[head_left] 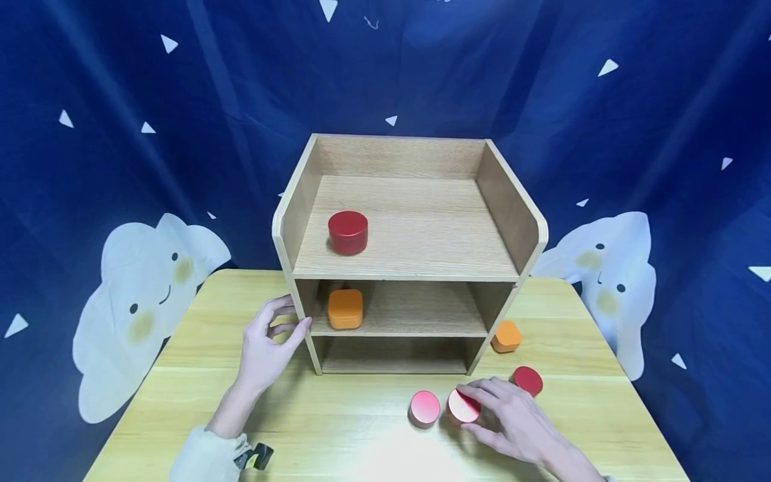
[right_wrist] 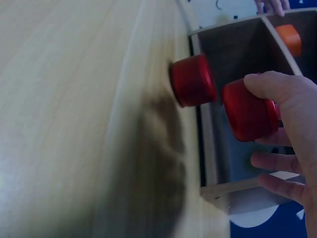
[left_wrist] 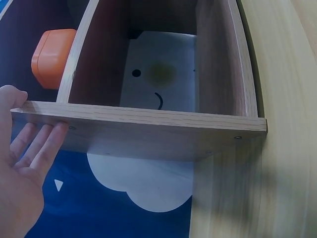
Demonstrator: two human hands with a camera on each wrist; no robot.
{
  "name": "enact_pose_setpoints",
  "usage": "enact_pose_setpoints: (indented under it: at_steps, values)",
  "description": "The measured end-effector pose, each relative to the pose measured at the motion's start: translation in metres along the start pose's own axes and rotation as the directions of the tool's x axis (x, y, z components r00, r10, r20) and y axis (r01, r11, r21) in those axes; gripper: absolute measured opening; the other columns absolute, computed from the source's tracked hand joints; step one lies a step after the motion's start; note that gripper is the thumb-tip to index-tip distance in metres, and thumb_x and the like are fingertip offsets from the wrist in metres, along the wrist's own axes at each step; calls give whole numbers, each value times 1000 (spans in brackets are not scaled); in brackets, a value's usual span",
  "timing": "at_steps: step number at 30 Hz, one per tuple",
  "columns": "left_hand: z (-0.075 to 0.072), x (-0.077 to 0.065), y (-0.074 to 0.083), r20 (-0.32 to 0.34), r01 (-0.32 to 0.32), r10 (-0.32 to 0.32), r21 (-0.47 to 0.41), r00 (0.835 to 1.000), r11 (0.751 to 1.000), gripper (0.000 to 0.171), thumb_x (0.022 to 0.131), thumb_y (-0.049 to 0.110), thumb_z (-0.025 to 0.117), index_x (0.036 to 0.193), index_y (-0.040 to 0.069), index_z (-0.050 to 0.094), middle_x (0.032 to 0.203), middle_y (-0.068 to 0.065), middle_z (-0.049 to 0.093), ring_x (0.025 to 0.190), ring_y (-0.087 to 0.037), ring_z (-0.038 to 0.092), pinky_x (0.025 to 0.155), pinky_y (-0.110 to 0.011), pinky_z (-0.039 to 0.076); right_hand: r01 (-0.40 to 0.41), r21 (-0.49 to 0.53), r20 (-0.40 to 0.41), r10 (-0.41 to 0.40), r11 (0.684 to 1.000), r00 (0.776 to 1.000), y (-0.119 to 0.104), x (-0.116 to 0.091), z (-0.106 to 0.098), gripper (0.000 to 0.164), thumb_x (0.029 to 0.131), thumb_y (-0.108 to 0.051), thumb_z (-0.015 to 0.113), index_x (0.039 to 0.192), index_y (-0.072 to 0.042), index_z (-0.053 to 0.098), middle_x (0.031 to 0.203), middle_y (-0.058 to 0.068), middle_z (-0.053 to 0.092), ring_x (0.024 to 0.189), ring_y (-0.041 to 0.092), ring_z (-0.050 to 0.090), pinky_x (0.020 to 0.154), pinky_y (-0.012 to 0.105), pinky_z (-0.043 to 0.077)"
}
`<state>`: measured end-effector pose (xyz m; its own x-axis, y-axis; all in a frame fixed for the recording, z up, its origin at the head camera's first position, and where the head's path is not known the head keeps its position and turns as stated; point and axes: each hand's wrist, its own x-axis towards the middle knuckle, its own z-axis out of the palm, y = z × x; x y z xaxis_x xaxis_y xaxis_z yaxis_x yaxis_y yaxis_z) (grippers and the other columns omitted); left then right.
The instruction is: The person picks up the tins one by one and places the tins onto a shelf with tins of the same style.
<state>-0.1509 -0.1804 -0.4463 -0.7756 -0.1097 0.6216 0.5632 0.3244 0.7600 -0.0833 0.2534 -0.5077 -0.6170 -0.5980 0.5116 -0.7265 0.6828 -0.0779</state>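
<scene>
A wooden shelf (head_left: 421,221) with three levels stands on the table. My left hand (head_left: 268,348) holds its left side panel, thumb at the front edge and fingers against the outer face (left_wrist: 148,136). In front of the shelf, my right hand (head_left: 512,418) grips a round red tin (head_left: 464,407) between thumb and fingers; the right wrist view shows this tin (right_wrist: 247,111) raised off the tabletop. Just left of it, another round red tin (head_left: 424,408) stands on the table. A third red tin (head_left: 527,380) sits behind the right hand, partly covered by it.
On the top level sits a round red tin (head_left: 348,233), toward the left. An orange square tin (head_left: 345,309) stands at the left of the middle level. Another orange tin (head_left: 506,337) rests on the table (head_left: 181,402) beside the shelf's right side. Blue curtain (head_left: 385,67) hangs behind.
</scene>
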Motion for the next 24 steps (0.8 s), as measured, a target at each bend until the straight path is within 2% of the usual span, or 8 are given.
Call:
enact_pose_setpoints:
  at_steps: [7, 9, 16, 24]
  values:
    - [0, 0, 1, 8, -1, 1, -1, 1000, 1000, 44, 82, -16, 78, 124, -6, 68, 109, -18, 72, 100, 8, 68, 79, -9, 64, 46, 23, -62, -45, 999, 997, -4, 12, -9, 52, 85, -51, 84, 126, -20, 74, 114, -12, 73, 97, 6, 68, 79, 22, 57]
    - [-1, 0, 2, 11, -1, 1, -2, 1000, 1000, 45, 82, -16, 78, 124, -6, 68, 109, -23, 72, 100, 8, 68, 79, -9, 64, 58, 27, -91, -56, 998, 994, -5, 16, -12, 50, 88, -53, 80, 126, -20, 74, 114, -12, 73, 97, 7, 69, 78, 22, 58]
    - [-1, 0, 2, 14, -3, 3, 0, 1000, 1000, 45, 82, -17, 78, 124, -6, 68, 109, -24, 72, 100, 9, 68, 79, -9, 64, 93, 82, -202, -75, 992, 977, -10, 31, -22, 51, 93, -54, 75, 126, -15, 74, 110, -9, 74, 93, 7, 70, 75, 20, 60]
    - [-1, 0, 2, 12, 2, -2, 9, 1000, 1000, 44, 82, -17, 78, 123, -7, 67, 109, -23, 71, 100, 9, 68, 79, -9, 64, 108, 81, -237, -86, 991, 968, -14, 47, -35, 52, 93, -54, 74, 126, -14, 74, 114, -6, 75, 94, 12, 70, 77, 27, 60]
